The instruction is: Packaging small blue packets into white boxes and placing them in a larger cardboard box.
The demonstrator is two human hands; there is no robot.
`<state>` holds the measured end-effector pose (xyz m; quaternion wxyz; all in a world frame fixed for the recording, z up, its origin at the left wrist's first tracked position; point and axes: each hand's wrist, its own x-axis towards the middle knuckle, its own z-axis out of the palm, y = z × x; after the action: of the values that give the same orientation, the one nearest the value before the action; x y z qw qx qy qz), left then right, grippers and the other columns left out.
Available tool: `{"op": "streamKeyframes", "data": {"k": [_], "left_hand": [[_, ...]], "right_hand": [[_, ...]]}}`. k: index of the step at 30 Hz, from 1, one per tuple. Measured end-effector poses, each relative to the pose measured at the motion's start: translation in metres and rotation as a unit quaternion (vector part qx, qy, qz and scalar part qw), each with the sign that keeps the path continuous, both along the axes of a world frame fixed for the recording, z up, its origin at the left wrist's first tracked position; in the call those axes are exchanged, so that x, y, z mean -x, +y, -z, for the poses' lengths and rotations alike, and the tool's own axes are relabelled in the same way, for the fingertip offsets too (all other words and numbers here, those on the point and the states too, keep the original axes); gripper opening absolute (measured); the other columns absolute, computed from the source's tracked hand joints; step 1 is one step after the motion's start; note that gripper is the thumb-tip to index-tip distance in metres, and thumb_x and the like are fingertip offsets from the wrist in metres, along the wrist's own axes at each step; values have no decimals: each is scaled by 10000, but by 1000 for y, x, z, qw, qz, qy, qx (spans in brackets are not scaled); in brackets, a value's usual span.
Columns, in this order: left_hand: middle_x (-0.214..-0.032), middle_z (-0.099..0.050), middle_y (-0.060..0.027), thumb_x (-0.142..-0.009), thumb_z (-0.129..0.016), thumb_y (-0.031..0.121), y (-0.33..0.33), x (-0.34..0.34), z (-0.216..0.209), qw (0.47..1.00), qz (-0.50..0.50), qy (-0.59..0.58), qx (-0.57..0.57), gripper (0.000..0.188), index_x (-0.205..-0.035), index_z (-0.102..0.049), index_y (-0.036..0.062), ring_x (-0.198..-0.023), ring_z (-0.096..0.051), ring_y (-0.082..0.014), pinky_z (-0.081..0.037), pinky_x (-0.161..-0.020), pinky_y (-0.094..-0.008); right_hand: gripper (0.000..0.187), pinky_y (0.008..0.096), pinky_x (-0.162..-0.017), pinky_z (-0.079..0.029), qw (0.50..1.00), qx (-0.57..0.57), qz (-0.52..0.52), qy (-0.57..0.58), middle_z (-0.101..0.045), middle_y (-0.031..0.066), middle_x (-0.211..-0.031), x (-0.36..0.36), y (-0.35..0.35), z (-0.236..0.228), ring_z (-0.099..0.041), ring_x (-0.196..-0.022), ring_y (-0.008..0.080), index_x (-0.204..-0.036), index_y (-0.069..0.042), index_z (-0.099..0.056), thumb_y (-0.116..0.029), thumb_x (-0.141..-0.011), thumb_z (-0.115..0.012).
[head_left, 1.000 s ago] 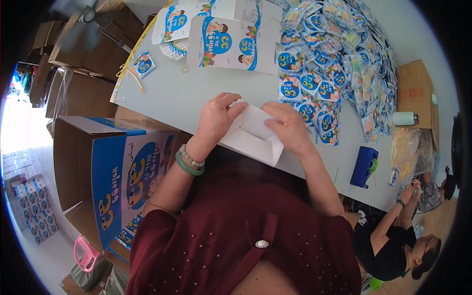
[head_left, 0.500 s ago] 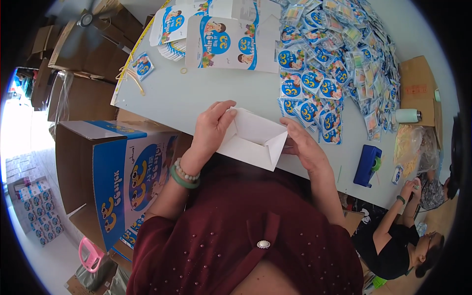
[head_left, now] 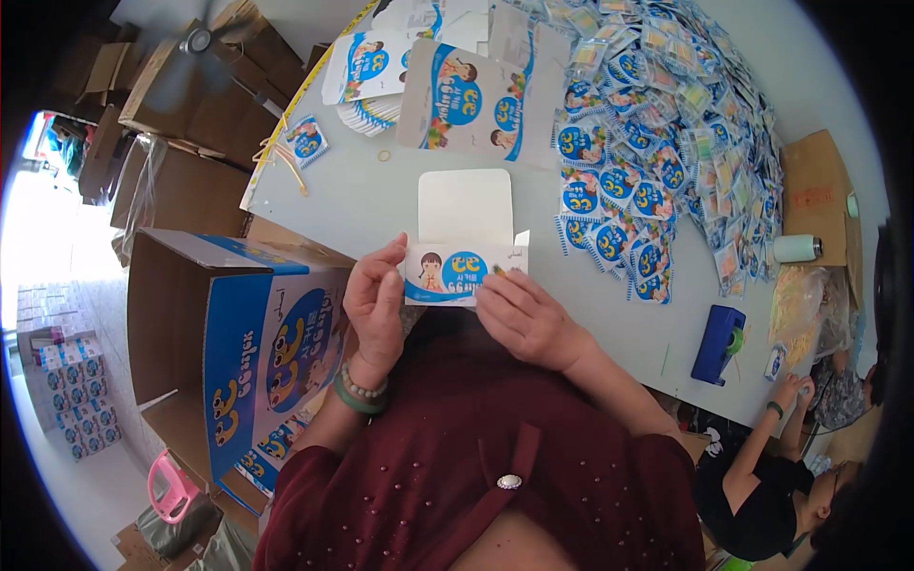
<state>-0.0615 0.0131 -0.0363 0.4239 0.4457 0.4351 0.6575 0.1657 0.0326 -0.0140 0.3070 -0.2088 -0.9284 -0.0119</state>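
Note:
A small white, blue and printed folding carton is upright at the table's near edge, its white lid flap standing up at the far side. Its printed front faces me. My left hand grips the left end of the carton, thumb toward the front. Across the front's right part lie the bent fingers of my right hand, which holds that end. A small side flap shows at the right corner. The carton's inside is hidden from here.
Flat printed carton blanks lie at the back, beside a large heap of small packets. A blue tape dispenser and a light green bottle are at right. An open shipping box stands left. A co-worker sits at right.
The carton has turned from showing its open white inside to showing its printed front, with the lid flap up. My right hand has moved from its right side onto its front.

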Motion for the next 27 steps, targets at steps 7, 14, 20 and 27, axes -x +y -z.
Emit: {"op": "streamKeyframes", "data": {"k": [7, 14, 20, 27], "left_hand": [[-1173, -526, -190, -804, -670, 1, -3, -13, -29, 904, -148, 400, -2, 452, -1216, -488, -18, -1107, -524, -287, -427, -932, -359], [-1389, -444, -137, -734, -732, -54, 13, 8, -34, 927, 289, 102, 217, 457, -1147, -556, 34, -1135, -508, -145, -469, -876, -267], [-1230, -560, -126, -709, -675, -113, 13, 0, -66, 892, 295, 315, 133, 254, -862, -543, 41, -1177, -543, -282, -479, -895, -309], [-1077, -564, -137, -746, -592, 15, 5, -15, -74, 713, 152, 663, -169, 121, -831, -519, 61, -1300, -420, -381, -407, -998, -507]], "right_hand": [[135, 376, -984, -460, 997, 5, -81, 4, -614, 34, -1109, -10, -21, 21, -580, -1062, 204, -851, -80, -633, -43, -723, -654], [230, 435, -1005, -424, 997, 0, -66, 33, -579, 101, -1186, -18, -19, -4, -526, -1144, 282, -968, -62, -624, -106, -749, -681], [584, 517, -1053, -291, 945, 293, 133, 56, -524, 108, -1250, -40, -1, -38, -467, -1212, 325, -1145, -74, -555, -118, -616, -798], [257, 422, -969, -379, 970, 185, 147, -64, -612, 68, -982, -33, -5, -40, -558, -1035, 263, -946, -70, -624, -58, -696, -682]]}}
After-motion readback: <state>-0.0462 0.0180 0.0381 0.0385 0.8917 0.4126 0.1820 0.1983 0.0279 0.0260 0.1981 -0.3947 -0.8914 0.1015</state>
